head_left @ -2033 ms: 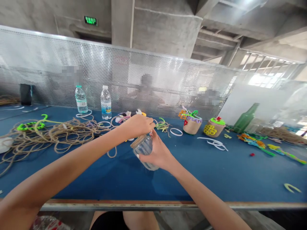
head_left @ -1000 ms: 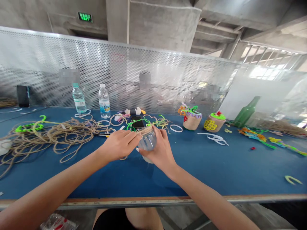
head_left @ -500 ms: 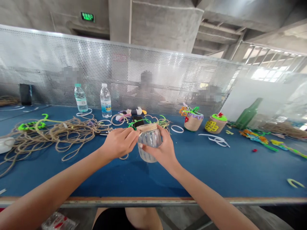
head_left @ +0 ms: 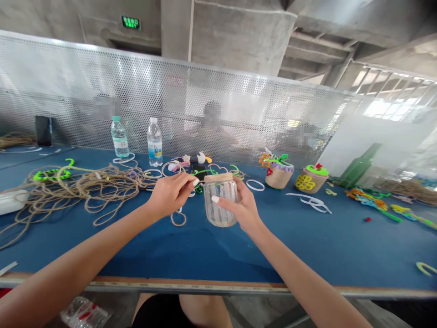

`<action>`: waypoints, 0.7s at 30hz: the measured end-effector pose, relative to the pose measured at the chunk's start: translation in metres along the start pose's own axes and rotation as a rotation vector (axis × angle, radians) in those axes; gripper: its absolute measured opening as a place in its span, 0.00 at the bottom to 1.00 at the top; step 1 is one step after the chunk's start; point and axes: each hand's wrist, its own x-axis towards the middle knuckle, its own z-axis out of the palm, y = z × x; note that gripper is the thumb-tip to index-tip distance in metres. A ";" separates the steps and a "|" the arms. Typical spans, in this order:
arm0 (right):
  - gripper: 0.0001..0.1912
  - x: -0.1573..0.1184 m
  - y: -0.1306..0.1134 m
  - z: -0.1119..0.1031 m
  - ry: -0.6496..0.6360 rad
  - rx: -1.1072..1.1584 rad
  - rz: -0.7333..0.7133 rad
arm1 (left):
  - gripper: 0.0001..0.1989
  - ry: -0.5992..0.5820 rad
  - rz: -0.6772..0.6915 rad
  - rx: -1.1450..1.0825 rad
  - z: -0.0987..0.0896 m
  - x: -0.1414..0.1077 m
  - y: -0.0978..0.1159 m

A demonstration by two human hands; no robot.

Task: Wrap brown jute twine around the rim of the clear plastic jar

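- Left hand (head_left: 169,197): fingers pressed together, thumb and forefinger pinching at their tips just beside the jar's rim; what they pinch is too small to tell.
- Right hand (head_left: 241,207): thumb on the near face of the jar, other fingers spread around its far side, gripping it.
- Jar (head_left: 221,200): ribbed and clear, upright between both hands, with a twine band (head_left: 218,177) around its neck.
- Twine loop (head_left: 178,219): on the blue table (head_left: 307,248), just below and left of the jar.
- Twine tangle (head_left: 85,187): left of the jar.
- Green pipe cleaners (head_left: 218,172): just behind the jar, beside a black phone (head_left: 200,170).
- White ring (head_left: 255,185): behind and right of the jar.
- Twine-wrapped pots (head_left: 279,177) (head_left: 312,180): farther right of the jar.
- Water bottles (head_left: 154,143) (head_left: 119,137): behind and left of the jar.
- Green glass bottle (head_left: 357,172): far right of the jar.
- Perforated metal fence (head_left: 259,100): beyond the jar, with a blurred person (head_left: 211,116) behind it.
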 end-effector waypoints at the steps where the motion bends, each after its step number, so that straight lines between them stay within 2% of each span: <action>1: 0.33 0.001 0.001 -0.001 0.004 0.002 0.001 | 0.11 -0.013 -0.052 -0.048 0.001 0.000 -0.001; 5: 0.30 0.005 0.007 -0.005 0.003 0.034 0.029 | 0.13 -0.055 -0.226 -0.206 0.003 0.003 -0.005; 9: 0.29 0.007 0.010 -0.007 0.024 0.051 0.059 | 0.15 -0.065 -0.315 -0.265 0.007 0.003 -0.014; 14: 0.26 0.016 0.011 -0.018 0.158 0.093 0.097 | 0.14 0.007 -0.402 -0.168 0.006 -0.002 -0.052; 17: 0.26 0.025 0.016 -0.030 0.241 0.104 0.113 | 0.13 0.032 -0.436 -0.073 -0.007 -0.006 -0.087; 21: 0.24 0.033 0.022 -0.042 0.302 0.105 0.132 | 0.14 0.106 -0.430 0.139 -0.046 -0.008 -0.128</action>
